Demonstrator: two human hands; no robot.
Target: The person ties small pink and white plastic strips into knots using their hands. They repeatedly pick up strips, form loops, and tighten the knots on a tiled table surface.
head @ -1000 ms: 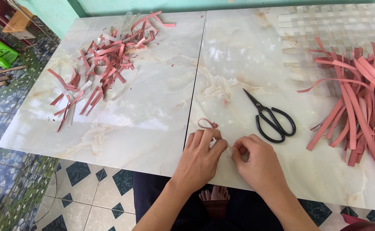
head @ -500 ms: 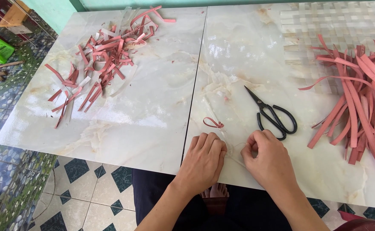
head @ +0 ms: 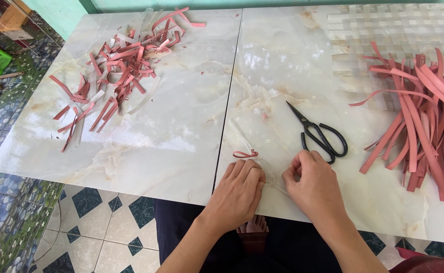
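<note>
My hands meet at the table's near edge, right of the seam between its two slabs. Between them runs a thin clear strip (head: 274, 186), hard to make out. Left hand (head: 239, 194) fingers curled down on it; right hand (head: 310, 189) closed, pinching its other end. A small pink loop (head: 245, 153) lies just beyond my left fingertips, apart from them. Black scissors (head: 319, 134), blades shut, lie just past my right hand, not touching. Long pink strips (head: 424, 121) are heaped at the right edge; cut pink scraps (head: 115, 71) are scattered toward the far left corner. Table (head: 171, 136) between the hands and both piles is unobstructed.
</note>
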